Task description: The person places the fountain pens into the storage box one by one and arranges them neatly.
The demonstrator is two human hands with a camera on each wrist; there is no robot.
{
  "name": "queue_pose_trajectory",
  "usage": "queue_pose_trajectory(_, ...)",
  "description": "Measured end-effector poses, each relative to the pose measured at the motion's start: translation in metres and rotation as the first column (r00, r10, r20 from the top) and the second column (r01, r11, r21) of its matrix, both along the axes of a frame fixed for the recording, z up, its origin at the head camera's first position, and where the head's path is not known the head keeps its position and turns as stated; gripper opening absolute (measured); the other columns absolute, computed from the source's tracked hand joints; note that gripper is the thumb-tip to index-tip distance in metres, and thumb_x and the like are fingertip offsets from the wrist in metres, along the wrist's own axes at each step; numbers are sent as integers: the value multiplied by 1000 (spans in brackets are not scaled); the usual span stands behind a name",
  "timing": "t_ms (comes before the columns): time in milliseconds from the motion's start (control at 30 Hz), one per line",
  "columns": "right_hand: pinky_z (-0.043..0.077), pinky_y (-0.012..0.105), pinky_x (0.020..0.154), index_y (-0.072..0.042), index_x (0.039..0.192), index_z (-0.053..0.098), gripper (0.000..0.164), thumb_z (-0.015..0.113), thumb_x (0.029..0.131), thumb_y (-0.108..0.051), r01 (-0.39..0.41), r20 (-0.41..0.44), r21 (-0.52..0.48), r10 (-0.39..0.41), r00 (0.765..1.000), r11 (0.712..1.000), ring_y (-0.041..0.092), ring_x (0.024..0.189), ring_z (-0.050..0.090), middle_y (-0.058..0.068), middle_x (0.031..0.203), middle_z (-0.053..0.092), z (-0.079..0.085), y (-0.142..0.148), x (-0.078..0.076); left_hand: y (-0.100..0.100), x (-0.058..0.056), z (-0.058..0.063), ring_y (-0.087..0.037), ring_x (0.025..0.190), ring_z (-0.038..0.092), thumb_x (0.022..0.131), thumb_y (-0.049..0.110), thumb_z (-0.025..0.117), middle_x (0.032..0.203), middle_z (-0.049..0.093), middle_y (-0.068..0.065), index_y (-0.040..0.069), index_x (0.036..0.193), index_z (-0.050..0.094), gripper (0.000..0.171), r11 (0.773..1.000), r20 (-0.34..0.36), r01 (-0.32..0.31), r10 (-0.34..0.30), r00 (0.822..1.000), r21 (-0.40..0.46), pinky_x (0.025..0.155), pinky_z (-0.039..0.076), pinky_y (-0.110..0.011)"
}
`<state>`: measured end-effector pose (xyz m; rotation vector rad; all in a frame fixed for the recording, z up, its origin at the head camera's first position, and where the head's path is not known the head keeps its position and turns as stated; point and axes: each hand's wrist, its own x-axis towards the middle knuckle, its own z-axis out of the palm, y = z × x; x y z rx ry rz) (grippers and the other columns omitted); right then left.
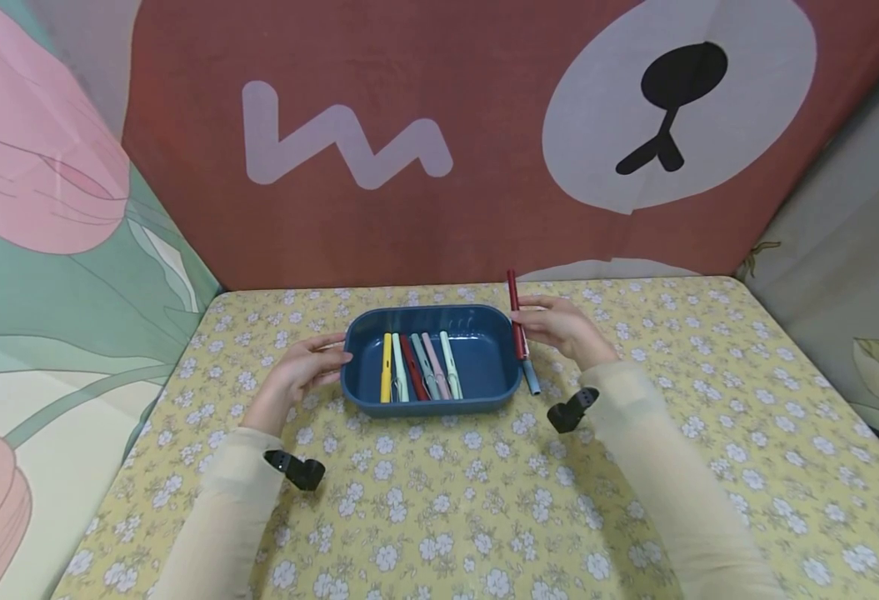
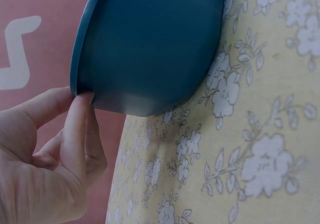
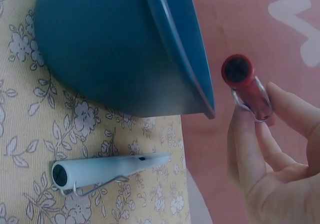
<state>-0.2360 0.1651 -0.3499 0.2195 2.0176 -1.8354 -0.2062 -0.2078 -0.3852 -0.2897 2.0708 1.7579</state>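
Observation:
A dark blue oblong tray (image 1: pixel 487 402) holds several clip pens lying side by side, among them a yellow pen (image 1: pixel 387 367), a dark red one (image 1: pixel 413 367) and a pink one (image 1: pixel 435 364). At the tray's left end my left hand (image 1: pixel 306 367) pinches the rim between thumb and fingers, seen close up in the left wrist view. My right hand (image 1: pixel 561 329) grips a red pen (image 1: pixel 514 292) by its side, just off the tray's right end. In the right wrist view this red pen (image 3: pixel 239 71) points its cap end and wire clip at the camera.
A light blue pen (image 1: pixel 531 377) lies on the table beside the tray's right end, below the right hand. The yellow flowered tablecloth (image 1: pixel 439 500) spreads around the tray. Behind the table's far edge stands a red-brown printed cloth (image 1: pixel 439 225).

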Motion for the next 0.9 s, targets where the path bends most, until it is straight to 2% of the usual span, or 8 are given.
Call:
queue_pose_trajectory(233, 55, 12, 67, 2, 145, 34, 55, 56, 96, -10, -11, 1, -23, 11, 1000, 1000, -3, 73, 65, -15, 75, 66, 0, -5, -1, 0, 0, -1, 4, 75, 67, 94, 12, 60, 150, 39, -19, 13, 150, 34, 62, 1000, 0, 3, -3, 1000, -9, 69, 58, -14)
queue_pose_trajectory(500, 54, 11, 66, 1, 144, 37, 54, 56, 96, -11, -16, -9, 19, 17, 1000, 1000, -4, 71, 63, -17, 75, 64, -1, -15, -1, -1, 0, 0, 3, 76, 68, 94, 12, 60, 150, 38, -20, 12, 150, 34, 62, 1000, -2, 7, -7, 1000, -3, 69, 59, -14)
queue_pose_trajectory(833, 55, 14, 70, 2, 141, 40, 49, 55, 96, -11, -42, -23, 39, 43, 999, 998, -1, 73, 62, -13, 79, 62, -1, -29, -2, 0, 0, 0, 1, 75, 68, 94, 12, 60, 147, 41, -21, 13, 149, 35, 61, 1000, 2, -1, 1, 1000, -3, 69, 59, -15)
queue_pose_trajectory(900, 56, 16, 74, 3, 141, 40, 49, 55, 96, -11, -47, -29, 44, 49, 998, 998, -1, 74, 62, -12, 80, 61, -2, -33, -2, 0, 0, 0, 1, 75, 68, 94, 12, 61, 147, 42, -21, 13, 149, 35, 61, 1000, 2, -1, 1, 1000, -1, 69, 59, -15)
